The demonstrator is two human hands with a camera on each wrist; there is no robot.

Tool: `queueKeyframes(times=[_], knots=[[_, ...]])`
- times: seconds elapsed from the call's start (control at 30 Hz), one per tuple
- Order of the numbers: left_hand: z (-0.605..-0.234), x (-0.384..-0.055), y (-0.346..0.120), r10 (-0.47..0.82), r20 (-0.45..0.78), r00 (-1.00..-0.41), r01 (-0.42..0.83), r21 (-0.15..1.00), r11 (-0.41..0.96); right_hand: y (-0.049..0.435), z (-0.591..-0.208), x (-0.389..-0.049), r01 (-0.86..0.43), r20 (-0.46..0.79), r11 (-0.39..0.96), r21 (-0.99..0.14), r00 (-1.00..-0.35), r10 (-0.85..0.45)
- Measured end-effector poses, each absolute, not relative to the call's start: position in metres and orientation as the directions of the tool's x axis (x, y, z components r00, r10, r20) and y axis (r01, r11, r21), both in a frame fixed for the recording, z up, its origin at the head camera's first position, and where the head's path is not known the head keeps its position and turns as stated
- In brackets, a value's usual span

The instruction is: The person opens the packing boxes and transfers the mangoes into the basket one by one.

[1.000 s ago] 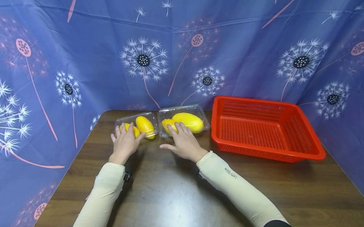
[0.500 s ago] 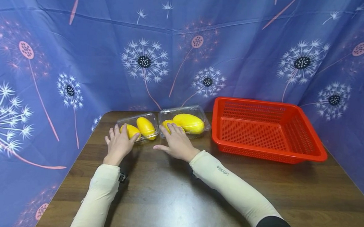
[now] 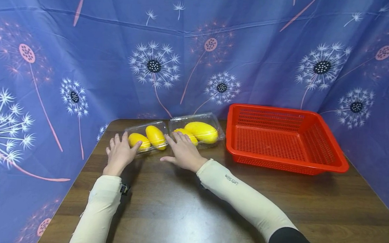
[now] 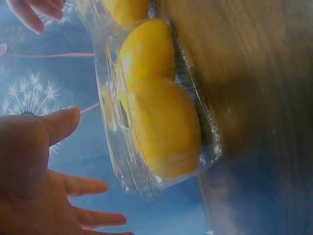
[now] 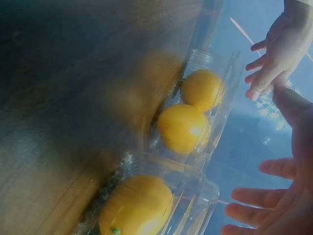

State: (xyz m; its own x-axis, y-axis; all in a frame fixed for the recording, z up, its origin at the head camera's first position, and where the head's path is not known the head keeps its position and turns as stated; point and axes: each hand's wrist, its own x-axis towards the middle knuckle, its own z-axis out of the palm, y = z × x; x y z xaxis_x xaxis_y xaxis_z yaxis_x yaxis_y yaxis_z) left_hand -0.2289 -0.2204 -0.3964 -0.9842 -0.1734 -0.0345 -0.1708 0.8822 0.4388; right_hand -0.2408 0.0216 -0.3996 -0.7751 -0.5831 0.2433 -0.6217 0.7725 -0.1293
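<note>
My left grip is released, fingers spread, at the near left corner of the left clear box; the left wrist view shows a gap between them and the plastic. My right grip holds nothing either, its fingers reaching over the near left part of the right clear box. Each box carries two yellow fruits, such as the upright one on the left and the larger one on the right; the snug walls probably stop them rolling. The boxes sit side by side at the far left of the table, I judge so that each lies within reach of one grip. The red basket stands just to their right, likely to have its wide mouth handy. I suspect loose fingers avoid denting such thin plastic.
</note>
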Motion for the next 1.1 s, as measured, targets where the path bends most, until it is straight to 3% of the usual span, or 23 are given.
queueKeyframes(times=[1.1], knots=[[-0.399,-0.237,-0.24,-0.19,-0.089,-0.978,-0.209,0.488,0.848,-0.012,-0.406,-0.257,-0.652,0.225,0.757,-0.035,-0.743,-0.63]])
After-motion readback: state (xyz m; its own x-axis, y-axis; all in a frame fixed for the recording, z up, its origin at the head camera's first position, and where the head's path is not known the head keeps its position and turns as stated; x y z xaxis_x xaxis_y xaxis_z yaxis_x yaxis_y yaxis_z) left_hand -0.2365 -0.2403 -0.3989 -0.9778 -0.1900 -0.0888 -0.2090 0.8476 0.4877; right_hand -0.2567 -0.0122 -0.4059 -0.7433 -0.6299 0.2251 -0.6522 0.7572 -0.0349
